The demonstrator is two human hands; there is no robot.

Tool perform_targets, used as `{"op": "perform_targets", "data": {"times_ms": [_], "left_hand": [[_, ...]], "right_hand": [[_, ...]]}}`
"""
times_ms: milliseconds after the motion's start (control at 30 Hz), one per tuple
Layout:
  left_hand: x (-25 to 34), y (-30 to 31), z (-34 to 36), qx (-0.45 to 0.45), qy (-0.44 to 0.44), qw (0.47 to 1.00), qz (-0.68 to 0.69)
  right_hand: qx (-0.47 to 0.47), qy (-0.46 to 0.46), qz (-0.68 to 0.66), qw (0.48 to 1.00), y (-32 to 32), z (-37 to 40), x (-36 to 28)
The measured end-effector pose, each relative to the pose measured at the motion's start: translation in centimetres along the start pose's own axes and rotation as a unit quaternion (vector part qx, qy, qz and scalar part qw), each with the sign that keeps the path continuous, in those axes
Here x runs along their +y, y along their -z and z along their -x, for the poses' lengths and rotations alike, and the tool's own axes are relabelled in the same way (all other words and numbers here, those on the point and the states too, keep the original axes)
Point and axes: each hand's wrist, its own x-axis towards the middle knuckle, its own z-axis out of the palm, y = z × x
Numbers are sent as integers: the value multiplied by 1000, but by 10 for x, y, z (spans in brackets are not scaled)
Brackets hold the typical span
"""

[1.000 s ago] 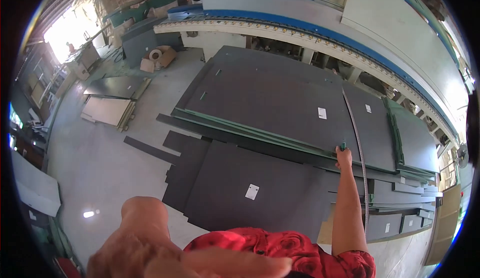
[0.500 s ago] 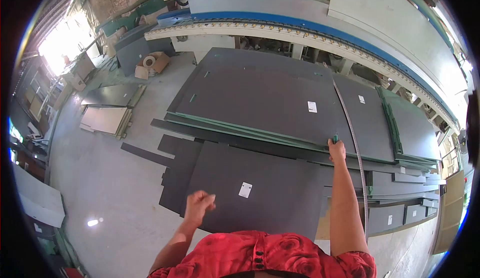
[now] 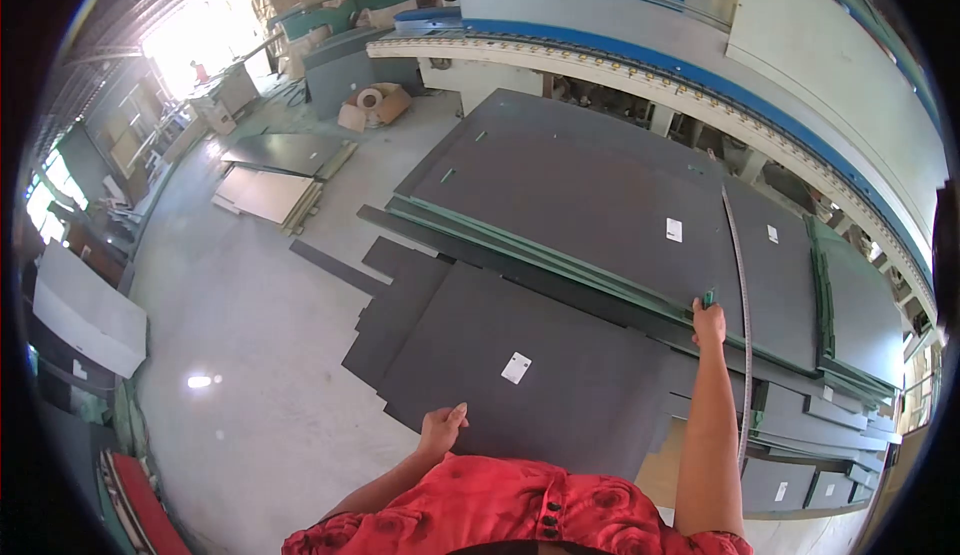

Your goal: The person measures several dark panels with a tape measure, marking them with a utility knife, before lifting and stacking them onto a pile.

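Note:
My right hand (image 3: 708, 322) is stretched out to the near edge of a big stack of dark grey panels (image 3: 590, 200) with green edges, and it holds a small green object (image 3: 709, 298) against that edge. A tape measure blade (image 3: 743, 285) runs from there across the stack toward the machine. My left hand (image 3: 441, 428) hangs low with loose fingers, holding nothing, just above the near edge of a lower dark panel (image 3: 530, 375) that carries a white label (image 3: 516, 367).
A long blue and white machine (image 3: 640, 65) runs behind the stack. More dark panels (image 3: 850, 305) lie stacked to the right, loose strips (image 3: 340, 267) and boards (image 3: 265, 195) on the concrete floor to the left, and a cardboard box (image 3: 378, 107) further back.
My left hand dropped from close in front of the camera to low beside the near panel. The view has swung a little; my right hand stays at the stack's edge.

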Motion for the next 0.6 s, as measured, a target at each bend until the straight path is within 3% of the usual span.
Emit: {"op": "perform_targets", "data": {"times_ms": [167, 300, 400, 467, 533, 567, 600], "left_hand": [[-9, -3, 3, 45, -69, 996, -18], [-33, -6, -7, 74, -70, 994, -28], [-29, -1, 1, 66, -69, 991, -92], [-32, 22, 8, -23, -86, 967, -239], [-86, 47, 16, -29, -46, 935, -352], [-114, 59, 14, -153, 107, 895, -406], [-143, 70, 6, -271, 255, 815, -444]], "right_hand": [[-11, 7, 13, 1000, 5, 4, -1], [-15, 10, 13, 1000, 4, 1, 1], [-12, 21, 17, 1000, 8, 4, 0], [-25, 17, 19, 999, 11, 6, -4], [-25, 16, 24, 999, 17, 12, -11], [-27, 11, 31, 999, 19, 15, -11], [-29, 9, 32, 999, 19, 13, -10]]}}
